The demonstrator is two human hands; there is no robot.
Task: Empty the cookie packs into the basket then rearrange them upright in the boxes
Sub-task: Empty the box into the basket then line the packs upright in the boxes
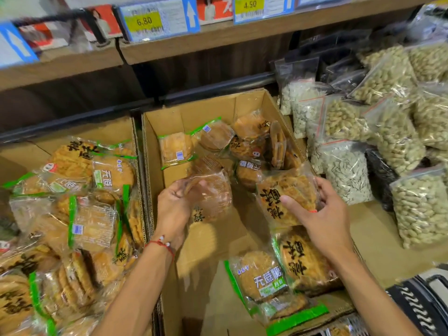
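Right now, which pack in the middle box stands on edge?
The pack at the far right of the box: its cookies show edge-on, while neighbours lie flat or slanted.

left price tag on the shelf edge reads 6.80; right price tag reads 4.50. white up arrows stand on blue signs beside them. near cookie pack says 无蔗糖; the cookie pack in the right hand bears black 桃酥.
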